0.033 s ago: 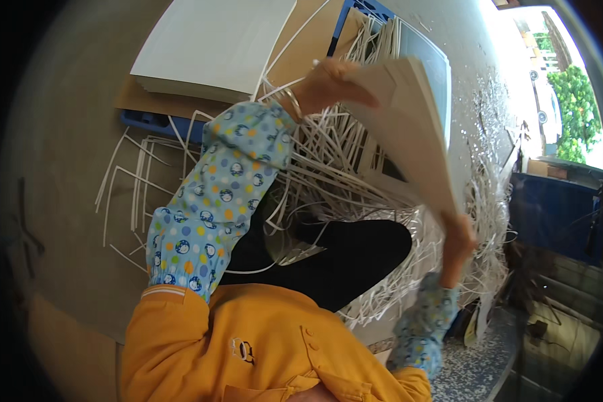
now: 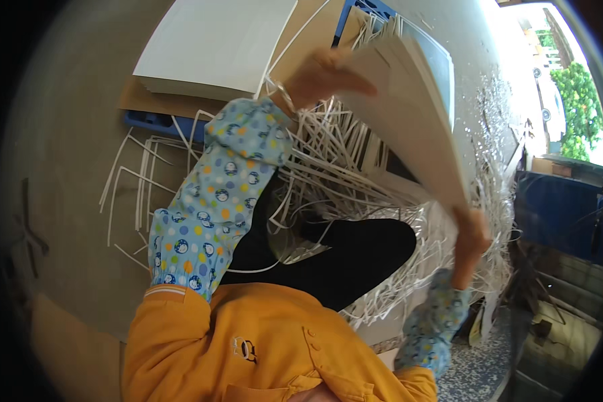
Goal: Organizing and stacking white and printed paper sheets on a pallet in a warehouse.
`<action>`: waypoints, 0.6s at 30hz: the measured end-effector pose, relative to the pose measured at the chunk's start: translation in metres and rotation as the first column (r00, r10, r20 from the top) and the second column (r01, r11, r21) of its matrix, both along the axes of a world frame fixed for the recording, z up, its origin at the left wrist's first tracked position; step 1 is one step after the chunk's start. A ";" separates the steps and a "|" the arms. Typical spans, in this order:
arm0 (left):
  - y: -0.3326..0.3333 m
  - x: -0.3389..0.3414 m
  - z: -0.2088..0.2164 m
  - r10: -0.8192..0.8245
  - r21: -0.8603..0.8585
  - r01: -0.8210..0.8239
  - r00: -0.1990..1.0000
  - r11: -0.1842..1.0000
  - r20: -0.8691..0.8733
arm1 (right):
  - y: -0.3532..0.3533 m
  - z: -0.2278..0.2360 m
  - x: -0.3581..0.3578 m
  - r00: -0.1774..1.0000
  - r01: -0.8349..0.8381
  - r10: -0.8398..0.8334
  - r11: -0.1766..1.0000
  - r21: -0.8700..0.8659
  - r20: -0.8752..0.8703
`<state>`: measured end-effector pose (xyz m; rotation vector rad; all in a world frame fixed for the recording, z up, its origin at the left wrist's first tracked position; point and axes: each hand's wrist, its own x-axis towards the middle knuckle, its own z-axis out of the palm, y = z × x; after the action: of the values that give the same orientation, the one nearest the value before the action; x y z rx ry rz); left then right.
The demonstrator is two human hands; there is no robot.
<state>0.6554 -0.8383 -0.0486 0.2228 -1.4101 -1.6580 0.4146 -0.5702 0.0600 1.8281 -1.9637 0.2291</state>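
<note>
A thick sheaf of pale sheets [image 2: 409,114], blurred by motion, is held tilted between my two hands. My left hand [image 2: 318,77] grips its upper left end, with the thumb lying across the face of the sheets. My right hand [image 2: 472,238] is closed on the lower right end. Behind and below the sheaf lies a tangle of narrow white paper strips [image 2: 335,157], partly hidden by it. A neat stack of large white sheets [image 2: 214,40] is beyond my left forearm, on brown board [image 2: 308,37].
Blue pallets [image 2: 157,125] show under the boards. Another stack with a grey-blue top [image 2: 430,57] stands behind the sheaf. More shredded strips [image 2: 486,181] cover the floor at right, near a dark blue box [image 2: 559,214]. My bent leg [image 2: 355,258] is below.
My right hand has shifted slightly right with its end of the sheaf. My left hand has moved a little up and left, still at the upper end.
</note>
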 end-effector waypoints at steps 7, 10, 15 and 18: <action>-0.003 0.142 0.048 0.444 0.111 -0.458 0.886 0.882 0.130 | -0.080 0.095 0.102 0.945 -0.219 0.213 0.976 -0.005 0.247; -0.011 0.209 0.031 0.562 0.080 -0.568 0.823 0.819 0.085 | -0.114 0.066 0.132 0.862 -0.381 0.390 0.920 -0.094 0.323; -0.012 0.299 -0.012 0.736 0.111 -0.733 0.677 0.671 0.024 | -0.149 0.022 0.192 0.875 -0.401 0.390 0.916 -0.021 0.287; -0.010 0.335 -0.039 0.798 0.117 -0.790 0.602 0.602 -0.039 | -0.173 -0.001 0.220 0.875 -0.446 0.443 0.894 -0.029 0.197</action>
<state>0.9901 -0.8487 -0.0876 0.7175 -0.9298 -0.9399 0.6341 -0.7430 0.0592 2.3314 -1.6346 0.5587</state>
